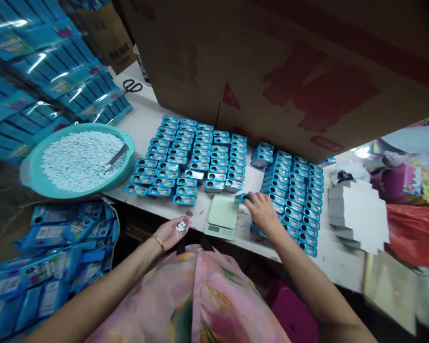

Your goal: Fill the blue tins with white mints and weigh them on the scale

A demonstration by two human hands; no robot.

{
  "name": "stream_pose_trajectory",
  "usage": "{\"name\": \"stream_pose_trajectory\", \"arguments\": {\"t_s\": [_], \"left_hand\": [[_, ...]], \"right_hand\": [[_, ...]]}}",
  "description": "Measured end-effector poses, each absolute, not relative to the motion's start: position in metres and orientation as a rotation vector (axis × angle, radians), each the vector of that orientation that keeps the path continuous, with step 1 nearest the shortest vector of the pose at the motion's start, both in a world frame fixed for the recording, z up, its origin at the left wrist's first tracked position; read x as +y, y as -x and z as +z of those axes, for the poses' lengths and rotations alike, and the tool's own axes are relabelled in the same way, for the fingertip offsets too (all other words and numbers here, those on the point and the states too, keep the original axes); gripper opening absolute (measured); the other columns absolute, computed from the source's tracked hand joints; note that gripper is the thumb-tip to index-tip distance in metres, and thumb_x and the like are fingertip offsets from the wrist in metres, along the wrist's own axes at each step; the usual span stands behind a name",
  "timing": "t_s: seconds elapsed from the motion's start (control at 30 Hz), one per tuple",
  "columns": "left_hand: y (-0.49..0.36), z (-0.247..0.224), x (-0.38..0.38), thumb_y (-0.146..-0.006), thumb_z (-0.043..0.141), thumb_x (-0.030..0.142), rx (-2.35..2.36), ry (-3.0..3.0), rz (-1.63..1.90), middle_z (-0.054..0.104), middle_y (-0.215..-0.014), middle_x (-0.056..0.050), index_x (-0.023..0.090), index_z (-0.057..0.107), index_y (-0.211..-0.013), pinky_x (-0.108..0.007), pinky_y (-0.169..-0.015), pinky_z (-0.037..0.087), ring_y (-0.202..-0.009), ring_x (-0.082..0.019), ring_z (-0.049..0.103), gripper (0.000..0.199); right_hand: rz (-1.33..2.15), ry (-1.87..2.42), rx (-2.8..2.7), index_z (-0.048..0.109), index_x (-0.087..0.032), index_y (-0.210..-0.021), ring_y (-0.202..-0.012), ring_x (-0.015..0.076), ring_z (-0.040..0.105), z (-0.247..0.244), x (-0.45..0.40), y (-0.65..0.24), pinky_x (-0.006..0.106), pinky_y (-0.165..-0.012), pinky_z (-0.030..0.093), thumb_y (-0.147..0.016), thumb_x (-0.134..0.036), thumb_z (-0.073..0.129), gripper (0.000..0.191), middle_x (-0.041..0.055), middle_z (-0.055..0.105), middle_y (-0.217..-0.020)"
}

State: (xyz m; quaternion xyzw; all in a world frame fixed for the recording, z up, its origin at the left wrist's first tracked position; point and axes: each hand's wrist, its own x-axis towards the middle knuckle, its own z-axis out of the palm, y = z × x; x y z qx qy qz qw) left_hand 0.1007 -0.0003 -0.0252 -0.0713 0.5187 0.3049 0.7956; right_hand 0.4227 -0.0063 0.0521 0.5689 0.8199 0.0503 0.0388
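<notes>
In the cupped palm of my left hand (168,233) lies a small heap of white mint-like pellets (180,226), just past the table's front edge. My right hand (263,212) pinches a small blue tin (240,197) by its right end. That tin is over the right side of a pale green digital scale (223,214), which bears nothing else; whether they touch I cannot tell. Rows of blue tins with round dark spots on top fill the left group (202,153) and the right group (289,190).
A turquoise basin (129,164) of white pellets with a scoop (118,155) stands left. Below it, a carton holds blue packs (57,257). Wrapped blue packs (50,71) are stacked behind. A large cardboard box (236,57) backs the table; white cartons (359,214) lie right, black-handled scissors (132,85) back left.
</notes>
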Motion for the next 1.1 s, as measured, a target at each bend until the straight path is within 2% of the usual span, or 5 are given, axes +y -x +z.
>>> {"name": "stream_pose_trajectory", "arguments": {"t_s": [0.2, 0.4, 0.63, 0.77, 1.1], "left_hand": [[-0.114, -0.024, -0.007, -0.078, 0.050, 0.009, 1.062, 0.125, 0.587, 0.062, -0.072, -0.012, 0.008, 0.060, -0.086, -0.024, -0.054, 0.054, -0.063, -0.016, 0.062, 0.013], [-0.106, -0.023, -0.012, -0.079, 0.048, 0.008, 1.057, 0.125, 0.608, 0.062, -0.074, -0.012, 0.007, 0.059, -0.086, -0.024, -0.057, 0.054, -0.068, -0.016, 0.062, 0.014], [-0.106, -0.026, -0.017, -0.078, 0.048, 0.007, 1.061, 0.116, 0.600, 0.062, -0.074, -0.011, 0.005, 0.059, -0.084, -0.022, -0.056, 0.053, -0.067, -0.015, 0.062, 0.013], [-0.106, -0.026, -0.018, -0.078, 0.048, 0.008, 1.065, 0.102, 0.605, 0.062, -0.075, -0.011, 0.006, 0.060, -0.083, -0.022, -0.057, 0.053, -0.066, -0.014, 0.062, 0.013], [-0.104, -0.031, -0.020, -0.078, 0.047, 0.008, 1.035, 0.134, 0.620, 0.063, -0.083, -0.015, 0.004, 0.060, -0.085, -0.028, -0.067, 0.054, -0.079, -0.019, 0.062, 0.015]], "right_hand": [[-0.144, -1.701, 2.621, 0.055, -0.025, -0.101, -0.093, 0.0217, 0.044, 0.015, -0.031, -0.355, 0.035, -0.077, 0.036, -0.081, -0.015, 0.045, 0.024, 0.0072, 0.051, -0.113], [-0.333, -2.111, 2.611, 0.052, -0.022, -0.111, -0.096, 0.0203, 0.045, 0.011, -0.048, -0.381, 0.033, -0.082, 0.037, -0.085, -0.030, 0.044, 0.028, 0.0064, 0.055, -0.108], [-0.270, -2.126, 2.484, 0.058, -0.023, -0.104, -0.086, 0.0206, 0.045, 0.008, -0.056, -0.368, 0.034, -0.072, 0.034, -0.086, -0.022, 0.041, 0.025, 0.0070, 0.058, -0.097], [-0.324, -2.041, 2.605, 0.058, -0.023, -0.103, -0.089, 0.0200, 0.045, 0.012, -0.051, -0.356, 0.034, -0.074, 0.033, -0.086, -0.019, 0.041, 0.025, 0.0058, 0.058, -0.103], [-0.383, -2.429, 2.553, 0.058, -0.022, -0.105, -0.094, 0.0202, 0.048, 0.011, -0.057, -0.387, 0.034, -0.080, 0.035, -0.084, -0.028, 0.045, 0.024, 0.0057, 0.058, -0.104]]}}
